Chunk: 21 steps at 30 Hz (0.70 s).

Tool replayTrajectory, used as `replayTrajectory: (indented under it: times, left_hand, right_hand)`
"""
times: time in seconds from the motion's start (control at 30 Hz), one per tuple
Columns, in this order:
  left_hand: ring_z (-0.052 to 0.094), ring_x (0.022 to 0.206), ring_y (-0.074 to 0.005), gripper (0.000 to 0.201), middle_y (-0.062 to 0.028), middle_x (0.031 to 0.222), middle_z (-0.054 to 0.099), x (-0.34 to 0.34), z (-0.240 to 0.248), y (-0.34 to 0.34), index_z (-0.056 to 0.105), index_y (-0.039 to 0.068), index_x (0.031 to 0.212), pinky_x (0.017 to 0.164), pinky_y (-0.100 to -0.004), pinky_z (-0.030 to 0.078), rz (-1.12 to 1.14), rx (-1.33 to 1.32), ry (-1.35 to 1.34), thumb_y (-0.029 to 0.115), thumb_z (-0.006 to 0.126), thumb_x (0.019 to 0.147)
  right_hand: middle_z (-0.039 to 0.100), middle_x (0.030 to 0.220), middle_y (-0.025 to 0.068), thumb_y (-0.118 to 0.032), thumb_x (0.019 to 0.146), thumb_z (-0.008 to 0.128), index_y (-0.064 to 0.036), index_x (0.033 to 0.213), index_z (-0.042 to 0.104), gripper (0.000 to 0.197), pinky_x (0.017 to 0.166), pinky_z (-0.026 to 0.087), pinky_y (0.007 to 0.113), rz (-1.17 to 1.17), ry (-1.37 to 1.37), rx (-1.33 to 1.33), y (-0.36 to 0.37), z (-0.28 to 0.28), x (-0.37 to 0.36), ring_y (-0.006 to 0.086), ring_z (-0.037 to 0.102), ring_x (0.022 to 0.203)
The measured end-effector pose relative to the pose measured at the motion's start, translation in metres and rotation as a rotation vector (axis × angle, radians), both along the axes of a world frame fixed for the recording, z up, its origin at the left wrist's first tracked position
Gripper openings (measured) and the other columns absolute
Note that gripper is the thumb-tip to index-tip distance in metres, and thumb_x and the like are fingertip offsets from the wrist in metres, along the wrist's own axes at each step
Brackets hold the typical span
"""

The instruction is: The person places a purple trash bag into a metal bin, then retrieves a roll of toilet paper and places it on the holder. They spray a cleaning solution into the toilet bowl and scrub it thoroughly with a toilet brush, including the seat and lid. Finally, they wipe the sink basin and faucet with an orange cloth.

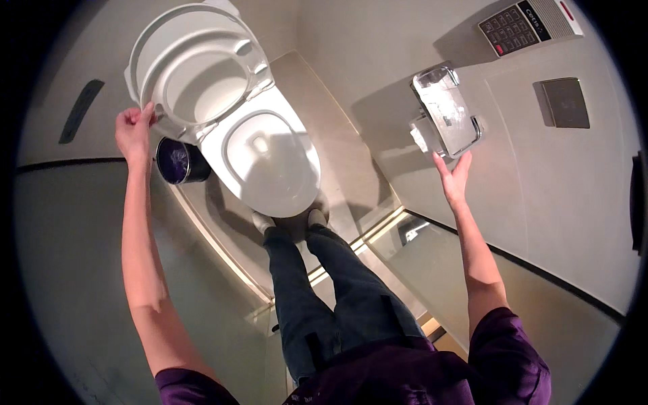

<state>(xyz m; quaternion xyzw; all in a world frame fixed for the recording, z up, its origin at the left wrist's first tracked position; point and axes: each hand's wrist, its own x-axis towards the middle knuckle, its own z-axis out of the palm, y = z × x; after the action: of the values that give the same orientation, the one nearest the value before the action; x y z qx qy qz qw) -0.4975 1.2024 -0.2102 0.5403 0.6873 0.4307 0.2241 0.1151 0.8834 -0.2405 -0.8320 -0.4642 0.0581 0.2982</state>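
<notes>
My left hand [134, 133] is at the far left, its thumb and fingers closed at the outer edge of the raised toilet seat [196, 44]. Behind the seat ring stands the white lid [138, 57], also up. The white toilet bowl [307, 158] is uncovered below the seat. On the right, my right hand [455, 177] has thumb and fingers apart just under the lower edge of a shiny metal toilet paper holder [449, 111]. A piece of white paper [422, 135] shows at the holder's left side. Whether my right fingertips touch the holder, I cannot tell.
A dark purple-lined bin [181, 162] stands left of the bowl. The right wall carries a keypad phone [516, 30] and a square metal plate [565, 103]. A dark handle strip [81, 111] is on the left wall. My feet [263, 221] are close to the bowl's front.
</notes>
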Motion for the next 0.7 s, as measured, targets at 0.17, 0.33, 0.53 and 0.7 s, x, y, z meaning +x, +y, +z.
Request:
replayTrajectory:
  times: [0.17,0.33,0.53,0.7]
  left_hand:
    - [0.044,0.137,-0.0275,0.086,-0.0234,0.147,0.043,0.038,0.008,0.001,0.023,-0.003,0.152,0.113,-0.0354,0.034,-0.207,-0.183,-0.140,0.011,0.073,0.083]
    - [0.049,0.130,-0.0244,0.070,-0.0163,0.141,0.051,0.049,-0.020,-0.050,0.035,0.000,0.144,0.108,-0.0349,0.041,-0.165,-0.020,-0.277,0.007,0.071,0.085]
    - [0.067,0.083,-0.0160,0.022,-0.0073,0.093,0.070,0.141,-0.088,-0.260,0.064,0.003,0.111,0.076,-0.0287,0.054,-0.289,-0.657,-0.731,0.009,0.068,0.090]
    - [0.066,0.099,-0.0177,0.034,-0.0083,0.110,0.066,0.200,-0.091,-0.394,0.055,0.003,0.124,0.091,-0.0339,0.054,-0.264,-1.126,-1.348,0.017,0.065,0.095]
  right_hand:
    - [0.060,0.126,0.0253,-0.045,0.074,0.081,0.0053,0.113,0.067,0.065,0.102,0.044,0.044,0.071,0.091,-0.303,0.021,-0.017,0.009,0.0375,0.055,0.119]
    - [0.058,0.125,0.0255,-0.039,0.071,0.079,-0.0006,0.119,0.063,0.064,0.101,0.043,0.047,0.035,0.033,-0.144,0.020,-0.025,0.017,0.0403,0.053,0.119]
    - [0.054,0.125,0.0210,-0.022,0.074,0.081,0.0028,0.134,0.042,0.076,0.099,0.044,0.045,-0.199,-0.036,0.033,-0.090,-0.015,-0.016,0.0324,0.053,0.116]
    - [0.056,0.129,0.0096,-0.008,0.079,0.080,-0.0036,0.144,0.037,0.078,0.104,0.043,0.035,-0.064,1.026,-0.316,-0.149,-0.031,-0.172,0.0206,0.054,0.119]
